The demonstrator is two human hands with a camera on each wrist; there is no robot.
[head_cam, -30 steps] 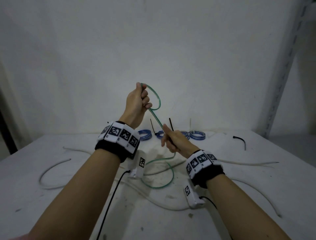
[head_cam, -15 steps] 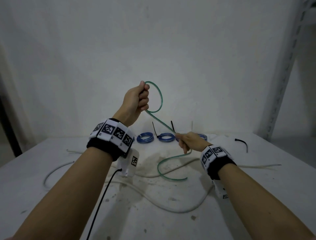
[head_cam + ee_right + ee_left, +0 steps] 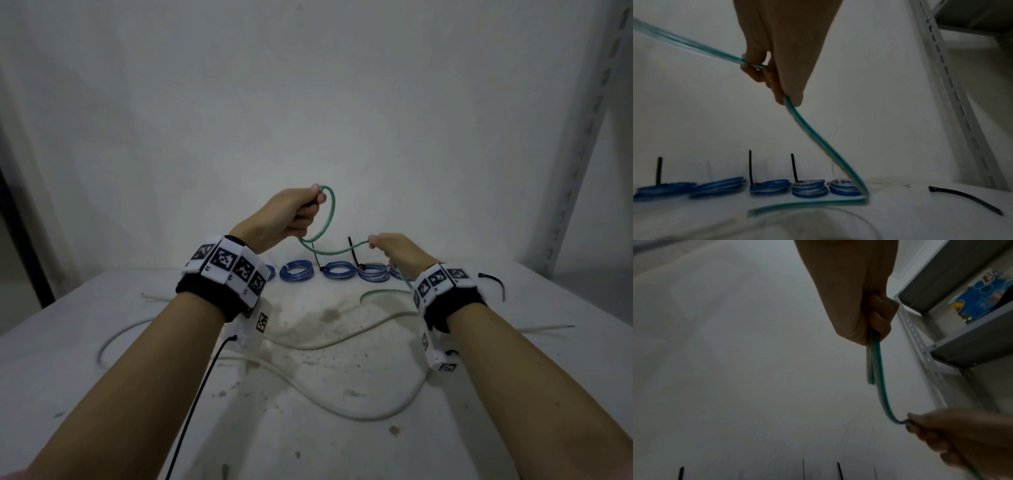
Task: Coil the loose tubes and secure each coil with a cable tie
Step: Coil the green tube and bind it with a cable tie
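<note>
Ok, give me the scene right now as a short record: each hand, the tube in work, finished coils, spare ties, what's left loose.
left hand: raised, grips the first loop of the green tube
right hand: lower, pinches the same tube further along
tube tail: hangs from the right hand to the table
blue coils: in a row by the wall, some tied with black ties, tails standing up
loose black tie: lies on the table to the right
white tubes: uncoiled on the table

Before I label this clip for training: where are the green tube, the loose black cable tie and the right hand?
green tube (image 3: 331,214), head view, loop's right side.
loose black cable tie (image 3: 966,198), right wrist view, mid-strap.
right hand (image 3: 397,250), head view, back of hand.
</note>
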